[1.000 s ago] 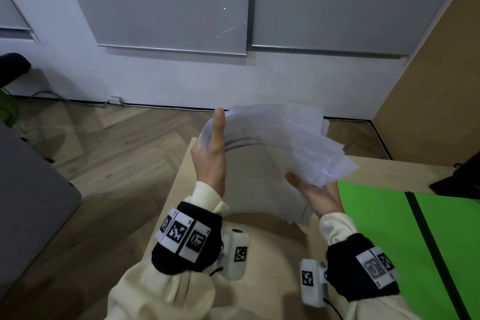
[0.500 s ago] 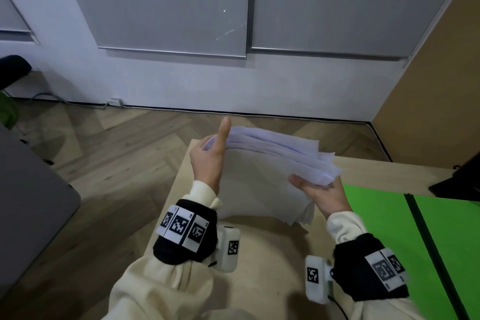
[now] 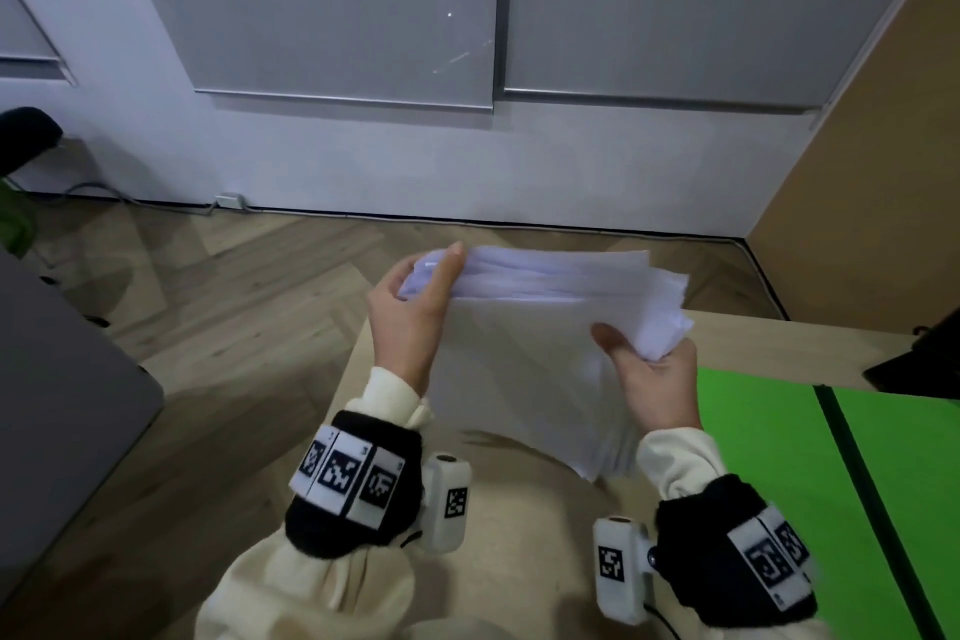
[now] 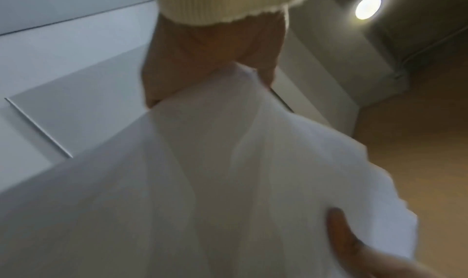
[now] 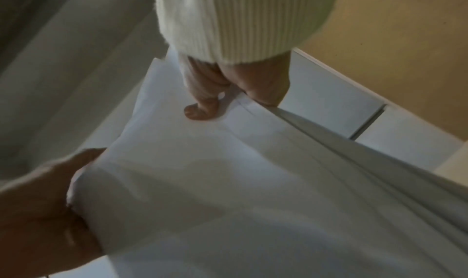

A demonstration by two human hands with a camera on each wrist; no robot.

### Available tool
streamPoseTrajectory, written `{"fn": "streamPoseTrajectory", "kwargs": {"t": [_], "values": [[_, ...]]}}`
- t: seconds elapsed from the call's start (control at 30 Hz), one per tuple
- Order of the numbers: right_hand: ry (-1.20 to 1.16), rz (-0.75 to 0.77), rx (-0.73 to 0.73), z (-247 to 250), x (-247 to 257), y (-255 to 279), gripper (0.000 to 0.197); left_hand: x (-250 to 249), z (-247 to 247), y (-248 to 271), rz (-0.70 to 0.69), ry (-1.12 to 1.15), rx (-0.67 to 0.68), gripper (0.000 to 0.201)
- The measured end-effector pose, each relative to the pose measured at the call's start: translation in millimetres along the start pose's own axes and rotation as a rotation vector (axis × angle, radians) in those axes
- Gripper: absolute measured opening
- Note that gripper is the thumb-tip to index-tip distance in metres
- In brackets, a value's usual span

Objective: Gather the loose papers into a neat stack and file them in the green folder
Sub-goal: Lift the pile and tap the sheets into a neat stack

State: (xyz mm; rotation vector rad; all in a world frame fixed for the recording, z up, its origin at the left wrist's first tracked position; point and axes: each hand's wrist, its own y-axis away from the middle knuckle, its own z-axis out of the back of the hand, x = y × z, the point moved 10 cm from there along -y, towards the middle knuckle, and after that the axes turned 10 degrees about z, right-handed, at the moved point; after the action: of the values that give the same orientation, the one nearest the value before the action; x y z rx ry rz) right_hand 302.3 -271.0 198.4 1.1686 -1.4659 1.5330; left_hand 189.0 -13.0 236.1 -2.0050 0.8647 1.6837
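We see our left hand (image 3: 410, 322) pinching the floppy white paper stack (image 3: 545, 327), right hand (image 3: 649, 379) gripping its ragged opposite end, smooth green folder (image 3: 779, 457) just right.

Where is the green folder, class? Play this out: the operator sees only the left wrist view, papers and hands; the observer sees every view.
Observer: The head view shows the green folder lying open on the table, to the right of the right hand.
Operator: Where on the stack does the left hand grip?
Observer: The left hand grips the upper left corner of the papers, with the thumb on the near face.
Operator: Are the sheets squared up?
Observer: No. In the head view their top edges fan out unevenly toward the right hand.
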Motion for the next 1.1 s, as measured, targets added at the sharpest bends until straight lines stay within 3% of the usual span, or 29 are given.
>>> {"fn": "streamPoseTrajectory", "kwargs": {"t": [0.07,0.13,0.17,0.27,0.4,0.53,0.63,0.67,0.77,0.83,0.9,0.97,1.0,1.1], "values": [[-0.038,0.045,-0.007,1,5,1,0.029,-13,-4,7,-0.162,-0.038,0.171,0.046],[-0.037,0.039,0.029,-1,-3,5,0.026,6,-8,10,-0.124,-0.134,0.321,0.069],[-0.033,0.015,0.063,-5,-10,9,0.024,20,-6,10,-0.084,-0.187,0.348,0.070],[-0.035,-0.028,0.112,-17,-14,16,0.025,55,5,3,0.025,-0.234,0.316,0.055],[-0.106,0.048,0.001,-22,15,3,0.013,56,17,-11,0.051,-0.251,0.209,0.050],[-0.117,0.067,-0.126,-26,25,0,0.040,52,15,-20,0.053,-0.313,0.181,0.031],[-0.046,0.183,-0.158,-21,37,-2,0.020,49,14,-20,0.045,-0.312,0.212,0.020],[-0.025,0.199,-0.138,-20,39,-3,0.007,49,15,-21,0.050,-0.301,0.227,0.019],[-0.079,0.177,-0.092,-12,31,-5,0.016,56,17,-22,0.109,-0.225,0.260,0.015],[-0.140,0.142,-0.032,-11,22,-5,0.007,63,21,-25,0.145,-0.191,0.232,0.008],[-0.128,0.131,0.060,-13,15,-3,0.028,65,21,-26,0.163,-0.175,0.213,0.004],[-0.090,0.092,0.181,-21,4,2,0.061,65,17,-26,0.175,-0.169,0.215,0.012],[-0.061,0.057,0.227,-24,-3,6,0.066,66,15,-26,0.184,-0.168,0.223,0.017],[0.103,-0.066,0.199,-24,-26,18,0.033,65,6,-19,0.207,-0.150,0.267,0.031]]}}
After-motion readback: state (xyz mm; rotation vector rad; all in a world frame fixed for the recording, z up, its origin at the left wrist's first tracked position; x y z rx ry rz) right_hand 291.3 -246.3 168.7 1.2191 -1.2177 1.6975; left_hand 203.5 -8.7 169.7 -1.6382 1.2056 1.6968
